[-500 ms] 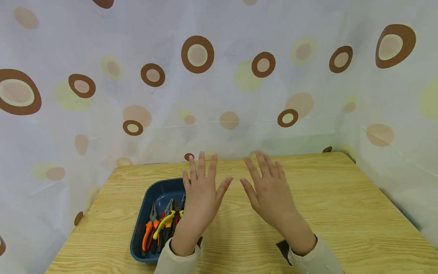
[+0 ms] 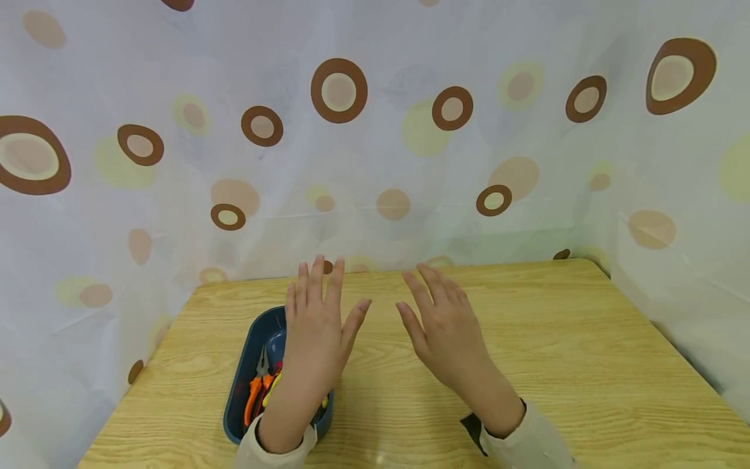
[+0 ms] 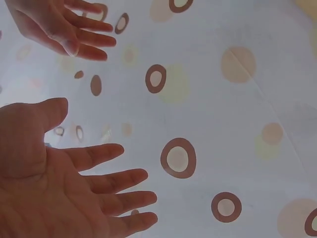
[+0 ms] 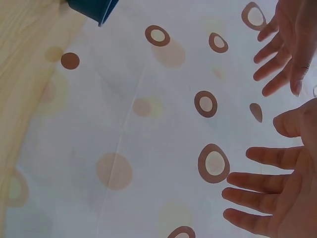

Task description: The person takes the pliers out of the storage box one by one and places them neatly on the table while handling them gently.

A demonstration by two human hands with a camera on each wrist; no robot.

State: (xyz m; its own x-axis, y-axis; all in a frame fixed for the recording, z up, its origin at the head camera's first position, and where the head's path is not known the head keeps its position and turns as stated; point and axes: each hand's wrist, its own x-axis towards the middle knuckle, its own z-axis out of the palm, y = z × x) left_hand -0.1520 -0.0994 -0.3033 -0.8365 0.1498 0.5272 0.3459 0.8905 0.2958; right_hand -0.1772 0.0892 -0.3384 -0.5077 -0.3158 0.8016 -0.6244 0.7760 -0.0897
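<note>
My left hand is raised over the right part of a dark blue bin, fingers straight and thumb spread. Inside the bin lie pliers with orange handles, and a bit of yellow handle shows beside my wrist; the other tools are hidden behind the hand. To the right, my right hand hovers above the bare wood, its fingers extended and its thumb pointing toward the left hand. Neither hand holds anything. In the left wrist view the left palm faces the camera with fingers apart.
A light wooden table spreads under both hands. Behind it and along the sides hangs a white curtain printed with brown and beige circles. One corner of the bin appears at the top of the right wrist view.
Both hands have shifted left, the left one more, so it now covers more of the bin and its pliers. The bin has stayed in place.
</note>
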